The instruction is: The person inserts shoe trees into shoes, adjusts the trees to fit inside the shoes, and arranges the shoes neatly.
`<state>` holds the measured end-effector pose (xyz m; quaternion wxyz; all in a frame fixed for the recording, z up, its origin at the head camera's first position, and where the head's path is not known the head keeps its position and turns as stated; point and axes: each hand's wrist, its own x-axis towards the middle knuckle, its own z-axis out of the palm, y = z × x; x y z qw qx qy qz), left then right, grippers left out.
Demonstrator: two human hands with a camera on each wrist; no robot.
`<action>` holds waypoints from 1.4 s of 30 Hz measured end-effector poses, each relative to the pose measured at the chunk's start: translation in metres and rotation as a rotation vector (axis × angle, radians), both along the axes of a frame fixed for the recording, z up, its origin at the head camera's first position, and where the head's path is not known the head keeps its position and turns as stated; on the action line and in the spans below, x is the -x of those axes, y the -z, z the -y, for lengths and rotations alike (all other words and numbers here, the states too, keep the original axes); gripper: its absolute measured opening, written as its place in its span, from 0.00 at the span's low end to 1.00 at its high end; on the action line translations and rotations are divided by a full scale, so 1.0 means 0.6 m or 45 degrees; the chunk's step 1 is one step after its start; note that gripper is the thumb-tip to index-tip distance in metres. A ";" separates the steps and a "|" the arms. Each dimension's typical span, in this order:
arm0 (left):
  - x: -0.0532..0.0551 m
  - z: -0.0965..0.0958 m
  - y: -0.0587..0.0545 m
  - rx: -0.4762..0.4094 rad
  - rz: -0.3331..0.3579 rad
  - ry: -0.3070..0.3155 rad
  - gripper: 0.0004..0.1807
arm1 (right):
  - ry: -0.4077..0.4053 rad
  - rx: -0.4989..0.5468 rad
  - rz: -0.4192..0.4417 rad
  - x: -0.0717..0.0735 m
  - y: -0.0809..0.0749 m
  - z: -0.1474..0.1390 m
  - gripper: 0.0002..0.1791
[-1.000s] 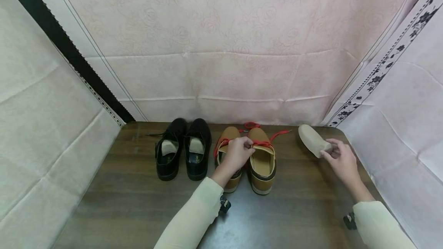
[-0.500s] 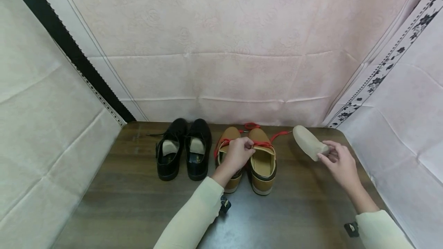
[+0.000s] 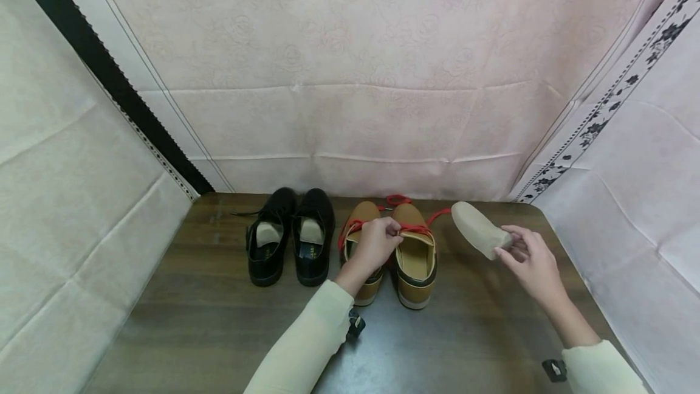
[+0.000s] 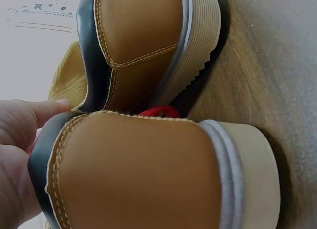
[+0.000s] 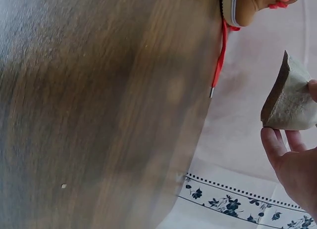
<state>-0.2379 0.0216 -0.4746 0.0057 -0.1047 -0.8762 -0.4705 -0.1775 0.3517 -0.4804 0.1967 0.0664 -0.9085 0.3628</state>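
In the head view, my left hand (image 3: 374,242) pinches the tongue of the right-hand tan shoe (image 3: 414,287), which has red laces (image 3: 414,228). The left wrist view shows my fingertips at its yellow-lined tongue (image 4: 70,78). That shoe's opening shows bare lining. The other tan shoe (image 3: 367,292) lies partly under my left hand and forearm. My right hand (image 3: 533,263) grips the rear end of a pale, toe-shaped shoe insert (image 3: 477,228) by thumb and fingers. The insert hangs above the table, right of the tan shoes. In the right wrist view its hollow, rough end shows.
Two black shoes (image 3: 313,254) stand at the left, each with a pale insert (image 3: 311,231) inside. All four sides of the wooden table (image 3: 219,321) are not visible; pale patterned cloth (image 3: 350,126) hangs behind and beside it. A red lace end (image 5: 216,73) trails near the table's back edge.
My right hand has moved left with the shoe insert, bringing it closer to the tan shoes. My left hand has stayed at the shoe tongue.
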 end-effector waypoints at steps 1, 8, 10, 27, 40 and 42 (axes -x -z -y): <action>0.000 0.000 0.000 0.001 -0.001 0.000 0.04 | -0.003 -0.001 0.001 -0.002 -0.001 0.001 0.27; 0.001 -0.001 0.001 -0.005 -0.007 0.008 0.05 | -0.073 0.019 0.013 -0.015 -0.017 0.014 0.26; 0.000 -0.001 0.001 -0.008 -0.010 0.008 0.05 | -0.100 0.029 0.017 -0.018 -0.022 0.019 0.26; -0.001 -0.001 -0.001 0.004 -0.008 0.010 0.04 | -0.225 0.030 -0.001 -0.035 -0.043 0.044 0.29; -0.003 0.000 -0.001 0.023 -0.031 0.020 0.04 | -0.299 0.045 0.005 -0.045 -0.064 0.058 0.30; -0.002 0.000 -0.001 0.026 -0.037 0.022 0.04 | -0.309 0.040 0.006 -0.046 -0.066 0.060 0.30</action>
